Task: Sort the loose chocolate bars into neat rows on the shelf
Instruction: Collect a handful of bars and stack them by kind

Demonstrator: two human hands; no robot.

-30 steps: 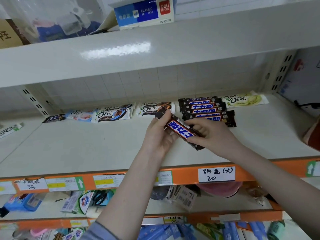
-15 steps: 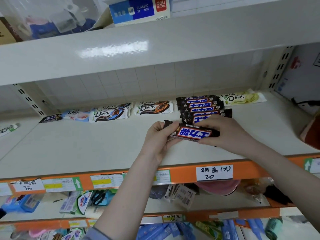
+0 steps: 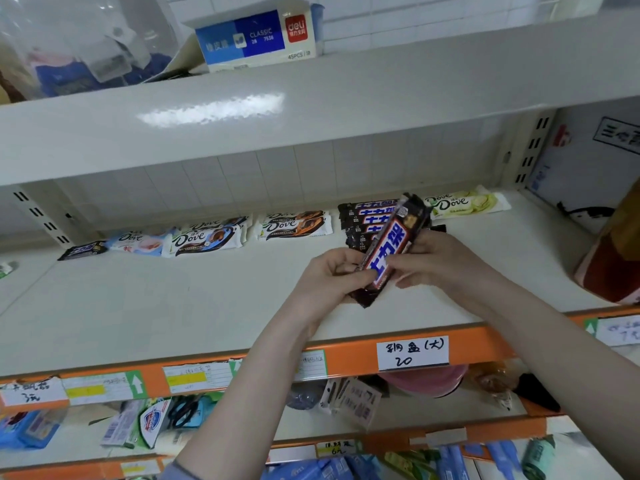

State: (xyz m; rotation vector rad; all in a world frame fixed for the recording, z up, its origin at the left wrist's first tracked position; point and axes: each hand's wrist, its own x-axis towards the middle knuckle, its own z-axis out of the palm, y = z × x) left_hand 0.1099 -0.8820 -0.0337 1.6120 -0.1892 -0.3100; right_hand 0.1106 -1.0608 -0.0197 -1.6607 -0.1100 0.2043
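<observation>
Head view looks down past two bare forearms coming up from the bottom of the frame to meet just right of centre. The left hand point(image 3: 329, 275) has its fingers curled round the lower end of a dark chocolate bar point(image 3: 389, 252), and the right hand point(image 3: 440, 263) pinches its side with thumb and fingers, so the bar stands tilted, its top end leaning toward the upper right, lifted clear of the shelf point(image 3: 138, 306). Held at both ends like that, it looks as if it is being turned to match the others before it goes down. Just behind it lies a stack of the same dark bars point(image 3: 363, 221), partly hidden by the one in hand. Along the back, running toward the left of the frame, sit white Dove bars point(image 3: 294, 225) in overlapping piles, and one pale green Dove bar point(image 3: 464, 202) lies to the right of the stack.
</observation>
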